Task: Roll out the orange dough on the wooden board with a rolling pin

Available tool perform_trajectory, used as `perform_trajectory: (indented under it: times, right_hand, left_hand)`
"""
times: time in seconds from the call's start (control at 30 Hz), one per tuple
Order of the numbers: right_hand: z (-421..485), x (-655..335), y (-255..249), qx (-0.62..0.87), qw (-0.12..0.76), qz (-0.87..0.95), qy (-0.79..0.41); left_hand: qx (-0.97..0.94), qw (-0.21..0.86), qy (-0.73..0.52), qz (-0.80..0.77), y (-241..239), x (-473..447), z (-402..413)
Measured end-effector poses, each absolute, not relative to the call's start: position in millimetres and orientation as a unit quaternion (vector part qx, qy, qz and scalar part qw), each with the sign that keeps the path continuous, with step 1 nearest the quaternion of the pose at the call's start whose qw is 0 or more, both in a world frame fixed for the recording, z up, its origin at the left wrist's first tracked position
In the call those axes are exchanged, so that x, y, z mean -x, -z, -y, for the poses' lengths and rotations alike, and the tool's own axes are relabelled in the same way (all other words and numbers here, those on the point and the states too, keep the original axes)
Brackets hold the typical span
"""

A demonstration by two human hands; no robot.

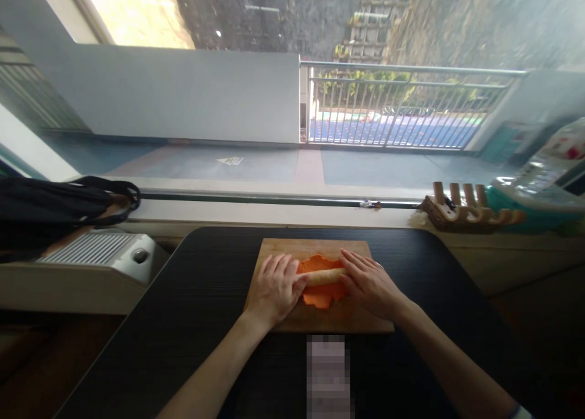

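A wooden board (278,251) lies on a black table (205,297). On the board is a flattened orange sheet of dough (322,297). Across it lies a pale wooden rolling pin (322,277). My left hand (274,288) rests on the pin's left end with its fingers laid flat and together. Pressing on the right end is my right hand (368,282), fingers stretched out over it. Both ends of the pin are hidden under my hands.
A white radiator-like unit (98,257) stands left of the table, with a black bag (50,209) above it. A wooden rack (461,209) and plastic packages (543,175) sit on the window ledge at right. A blurred patch (328,376) lies near the table's front.
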State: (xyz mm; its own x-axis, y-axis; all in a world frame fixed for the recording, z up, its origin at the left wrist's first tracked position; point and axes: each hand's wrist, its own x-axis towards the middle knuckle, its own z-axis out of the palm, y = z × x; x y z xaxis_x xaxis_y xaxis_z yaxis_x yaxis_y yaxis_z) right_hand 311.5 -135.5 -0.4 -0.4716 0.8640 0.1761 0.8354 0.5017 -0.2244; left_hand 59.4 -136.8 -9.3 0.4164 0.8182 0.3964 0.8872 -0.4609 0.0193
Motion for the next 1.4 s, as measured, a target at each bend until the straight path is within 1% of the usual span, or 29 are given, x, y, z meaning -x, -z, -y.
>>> perform_trajectory:
  times: [0.17,0.47,0.7,1.03,1.13,1.4]
  right_hand:
    - [138.9,-306.3,-3.4,0.512,0.121,0.85,-0.041]
    - [103.5,-299.1,-6.5,0.512,0.101,0.852,-0.048]
    - [82.7,-292.1,-11.1,0.51,0.068,0.856,-0.058]
    - [59.3,-287.4,-16.4,0.47,0.011,0.879,-0.084]
    - [63.7,-288.3,-18.3,0.471,0.012,0.878,-0.089]
    - [101.9,-303.1,-4.2,0.51,0.069,0.855,-0.063]
  left_hand:
    - [0.825,0.086,0.171,0.532,6.3,-63.5,125.3]
    - [0.808,0.077,0.181,0.555,2.1,-69.8,137.1]
    - [0.808,0.075,0.169,0.56,0.9,-72.8,140.6]
    - [0.799,0.062,0.199,0.563,1.8,-73.2,139.8]
    - [0.801,0.064,0.196,0.563,0.5,-74.2,142.3]
    - [0.806,0.099,0.195,0.55,7.3,-85.3,162.0]
